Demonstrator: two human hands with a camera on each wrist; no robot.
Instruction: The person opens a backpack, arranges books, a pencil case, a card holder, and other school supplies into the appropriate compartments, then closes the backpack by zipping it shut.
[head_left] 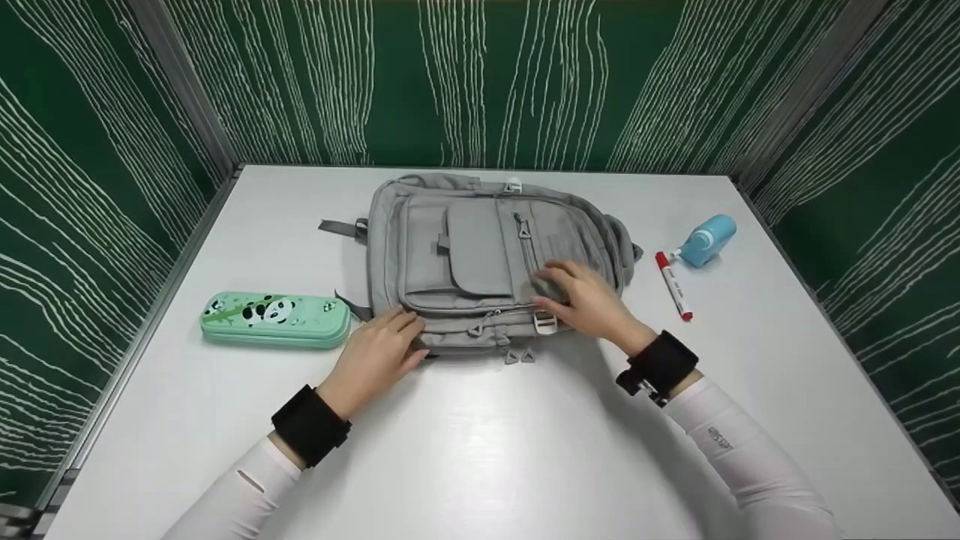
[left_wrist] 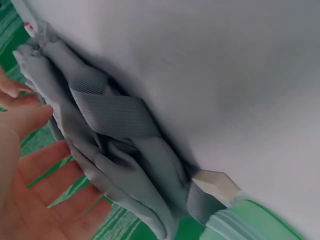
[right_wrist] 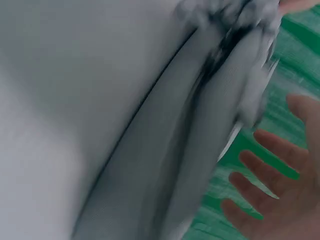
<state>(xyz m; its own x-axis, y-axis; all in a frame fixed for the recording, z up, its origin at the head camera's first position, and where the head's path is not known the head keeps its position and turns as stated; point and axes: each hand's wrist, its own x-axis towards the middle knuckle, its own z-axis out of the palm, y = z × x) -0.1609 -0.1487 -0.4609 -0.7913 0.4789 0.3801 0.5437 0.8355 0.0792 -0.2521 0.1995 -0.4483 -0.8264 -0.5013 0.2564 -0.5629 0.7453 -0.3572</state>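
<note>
A grey backpack [head_left: 476,247] lies flat on the white table, its front flap pocket facing up. My left hand [head_left: 379,356] rests with relaxed fingers on the near left edge of the bag. In the left wrist view its fingers [left_wrist: 75,200] are extended against the grey fabric. Over the right part of the bag's front, near the pocket zip, is my right hand [head_left: 589,301]. The right wrist view shows that hand's fingers [right_wrist: 262,172] spread and holding nothing; whether they touch the bag is unclear.
Left of the backpack lies a green panda pencil case [head_left: 274,319]. To the right are a red-capped marker [head_left: 673,285] and a light blue bottle [head_left: 709,240] lying tilted. Green walls with white lines [head_left: 525,82] enclose the table [head_left: 480,450]. Bag straps [head_left: 341,226] stick out leftward.
</note>
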